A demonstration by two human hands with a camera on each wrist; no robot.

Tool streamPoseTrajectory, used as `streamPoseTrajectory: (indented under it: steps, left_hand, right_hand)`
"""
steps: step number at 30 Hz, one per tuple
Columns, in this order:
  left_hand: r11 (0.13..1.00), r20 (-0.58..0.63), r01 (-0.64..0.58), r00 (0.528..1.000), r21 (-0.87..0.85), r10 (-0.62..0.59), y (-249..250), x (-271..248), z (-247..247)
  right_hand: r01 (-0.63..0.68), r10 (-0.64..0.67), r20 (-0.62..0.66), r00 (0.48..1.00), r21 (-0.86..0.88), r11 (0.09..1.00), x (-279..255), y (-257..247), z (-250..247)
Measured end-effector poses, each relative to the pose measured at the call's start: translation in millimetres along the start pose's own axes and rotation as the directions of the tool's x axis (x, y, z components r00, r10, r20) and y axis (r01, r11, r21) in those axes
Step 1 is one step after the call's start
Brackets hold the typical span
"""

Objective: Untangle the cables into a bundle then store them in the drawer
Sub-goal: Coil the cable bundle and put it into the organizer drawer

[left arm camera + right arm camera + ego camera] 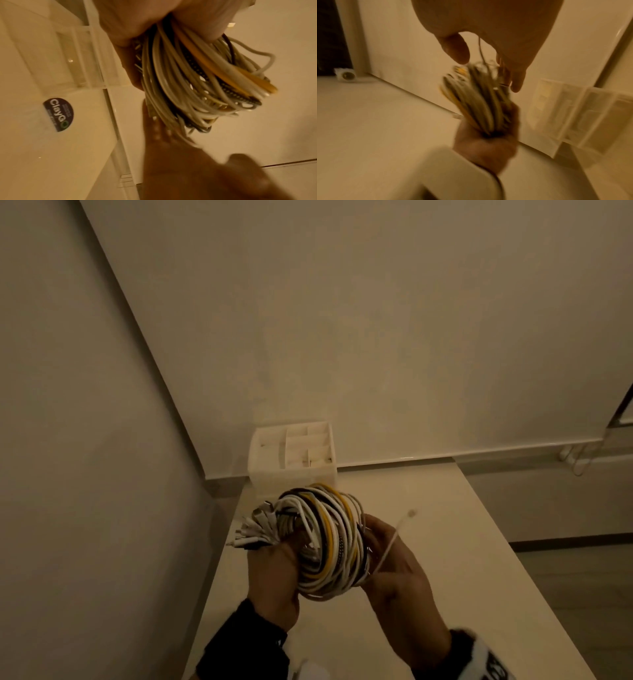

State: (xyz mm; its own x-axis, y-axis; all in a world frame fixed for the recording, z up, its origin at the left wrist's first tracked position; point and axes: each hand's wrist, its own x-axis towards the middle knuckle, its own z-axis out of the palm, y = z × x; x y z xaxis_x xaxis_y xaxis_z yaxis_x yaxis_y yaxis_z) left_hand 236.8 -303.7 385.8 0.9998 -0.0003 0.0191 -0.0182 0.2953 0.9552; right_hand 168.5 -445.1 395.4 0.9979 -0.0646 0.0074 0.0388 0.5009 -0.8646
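A coil of white, yellow and black cables (325, 539) hangs above the white table (455, 559). My left hand (284, 556) grips the coil's left side, and a bunch of connector ends (253, 529) fans out past it. My right hand (380, 546) cups the coil's right side and holds a loose white cable end (397, 537) that sticks up to the right. The left wrist view shows the coil (188, 81) clamped under the left hand's fingers (197, 24). In the blurred right wrist view, the right hand's fingers (517, 81) touch the bundle (476, 102). The white drawer organizer (291, 474) stands behind the hands.
The organizer (573, 115) has several open top compartments and sits at the table's back left corner against the wall. A wall runs close along the left. A dark round sticker (58, 115) is on the table. A white plug block (346, 75) lies on the floor.
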Motion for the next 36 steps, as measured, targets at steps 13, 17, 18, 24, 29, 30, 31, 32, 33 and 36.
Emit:
streamPoseTrajectory:
  steps: [13, 17, 18, 24, 29, 30, 31, 32, 33, 36]
  left_hand:
    - [0.951, -0.107, 0.179, 0.982, 0.253, -0.156, -48.0, -28.3, -8.7]
    - [0.909, 0.066, 0.385, 0.915, 0.162, -0.399, -49.7, -41.7, -43.4]
    - [0.875, 0.105, 0.464, 0.872, 0.140, -0.479, -49.1, -44.0, -53.1]
    - [0.696, 0.195, 0.712, 0.672, 0.096, -0.714, -52.8, -47.1, -99.7]
    - [0.815, 0.156, 0.569, 0.800, 0.108, -0.579, -58.1, -43.0, -111.1]
    - [0.833, 0.149, 0.541, 0.820, 0.115, -0.553, -61.2, -42.7, -109.9]
    - [0.843, 0.143, 0.523, 0.832, 0.121, -0.537, -64.4, -42.6, -109.1]
    - [0.847, 0.134, 0.515, 0.838, 0.128, -0.530, -67.4, -41.8, -108.3]
    - [0.847, 0.130, 0.515, 0.838, 0.133, -0.530, -69.3, -40.5, -106.9]
    - [0.835, 0.144, 0.525, 0.825, 0.164, -0.547, -73.0, -35.6, -100.7]
  right_hand:
    - [-0.069, 0.078, -0.015, 0.997, -0.658, 0.749, 11.0, 30.6, -26.1]
    - [-0.232, 0.251, -0.045, 0.967, -0.563, 0.793, 4.6, 53.9, -38.2]
    - [-0.274, 0.298, -0.045, 0.953, -0.541, 0.795, 3.5, 60.7, -39.9]
    - [-0.379, 0.425, 0.009, 0.905, -0.435, 0.817, 4.1, 96.7, -38.8]
    - [-0.375, 0.435, 0.068, 0.898, -0.398, 0.837, 13.1, 106.8, -32.4]
    - [-0.364, 0.428, 0.075, 0.901, -0.408, 0.837, 14.5, 106.9, -32.4]
    - [-0.353, 0.421, 0.078, 0.904, -0.422, 0.835, 15.6, 107.5, -33.1]
    - [-0.343, 0.414, 0.077, 0.907, -0.434, 0.833, 16.7, 108.0, -34.3]
    - [-0.340, 0.408, 0.070, 0.910, -0.437, 0.833, 17.5, 108.2, -35.9]
    - [-0.363, 0.417, 0.041, 0.908, -0.422, 0.831, 19.4, 106.8, -43.8]
